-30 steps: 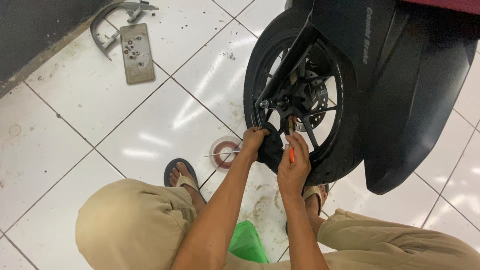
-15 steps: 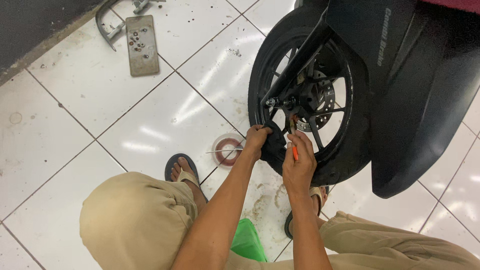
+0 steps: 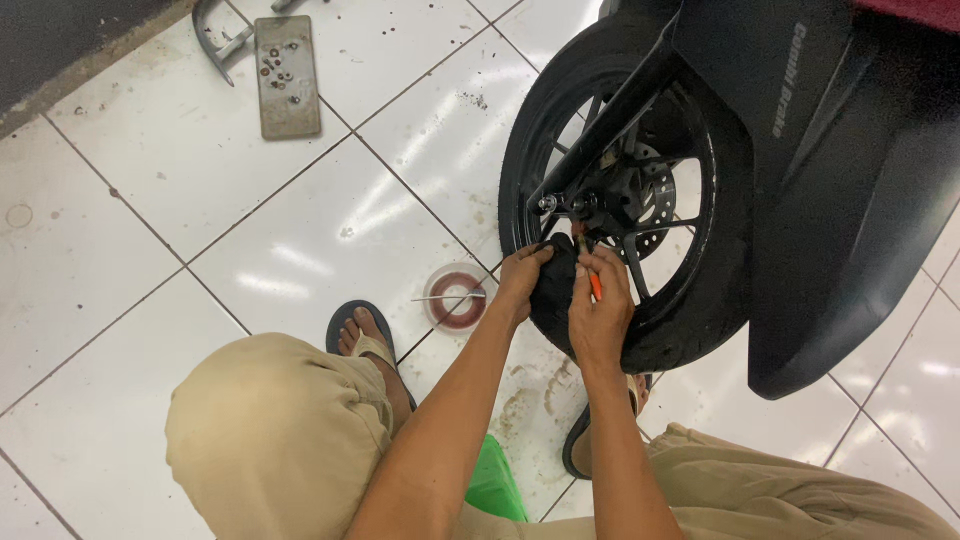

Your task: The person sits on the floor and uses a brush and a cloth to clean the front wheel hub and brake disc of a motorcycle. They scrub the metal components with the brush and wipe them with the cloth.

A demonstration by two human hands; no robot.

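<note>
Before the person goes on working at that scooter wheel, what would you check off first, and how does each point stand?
1. Left hand steady on the front wheel near the axle: ok.
2. Right hand gripping the orange-handled tool: ok.
3. Tool tip seated on the fastener by the fork: cannot tell, the fingers hide it.
4. Small round dish with a thin tool across it, beside the sandalled foot: ok, close by.
5. Flat plate with loose bolts: not ok, lying far off on the tiles.
</note>
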